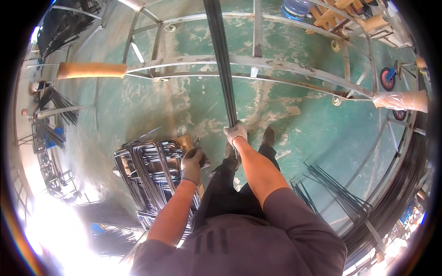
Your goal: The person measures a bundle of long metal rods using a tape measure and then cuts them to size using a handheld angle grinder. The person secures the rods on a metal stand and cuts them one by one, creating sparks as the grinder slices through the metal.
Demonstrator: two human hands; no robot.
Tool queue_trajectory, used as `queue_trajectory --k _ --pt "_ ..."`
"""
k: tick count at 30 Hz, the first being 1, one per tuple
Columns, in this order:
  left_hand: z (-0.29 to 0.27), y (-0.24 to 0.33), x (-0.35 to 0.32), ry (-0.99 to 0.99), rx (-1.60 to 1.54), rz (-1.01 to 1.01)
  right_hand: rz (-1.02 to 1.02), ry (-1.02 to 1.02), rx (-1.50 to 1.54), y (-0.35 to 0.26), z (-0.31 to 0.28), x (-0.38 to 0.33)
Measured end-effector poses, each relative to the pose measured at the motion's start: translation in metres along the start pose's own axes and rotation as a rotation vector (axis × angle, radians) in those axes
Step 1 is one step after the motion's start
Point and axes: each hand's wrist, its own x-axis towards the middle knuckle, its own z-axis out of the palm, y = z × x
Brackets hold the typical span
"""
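My right hand [237, 132], in a pale work glove, is closed round the near end of a bundle of long dark metal rods [222, 60]. The bundle runs away from me across the rails of a metal frame [179, 60]. To the left, my left hand [192, 165], in a glove with dark fingertips, hangs with its fingers loosely curled and a little apart. Nothing shows in it. Beneath and beside that hand lies a stack of bent dark metal frames [154, 168]. Part of the stack is hidden by my left forearm.
A cardboard-coloured roll [92, 70] sits on the rack's left end, a plastic-wrapped roll [400, 100] on its right. Bent rods [338, 188] and a long rod pile [400, 179] lie to my right. A blue water jug [297, 8] stands far right, beyond the rack.
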Motion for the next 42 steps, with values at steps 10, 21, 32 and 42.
queue_trajectory --k 10,21,32,42 --pt "-0.029 -0.004 -0.026 0.106 -0.030 0.003 0.116 -0.220 0.275 -0.014 0.089 -0.044" --pt "-0.024 0.028 -0.040 0.121 0.002 0.122 0.083 -0.127 0.349 -0.008 0.142 -0.047" --pt "-0.018 0.032 -0.049 0.042 0.051 0.134 0.002 -0.284 0.348 0.012 0.145 -0.022" --pt "0.026 0.022 -0.043 -0.176 0.296 0.291 -0.089 -0.017 0.336 0.066 0.071 -0.035"
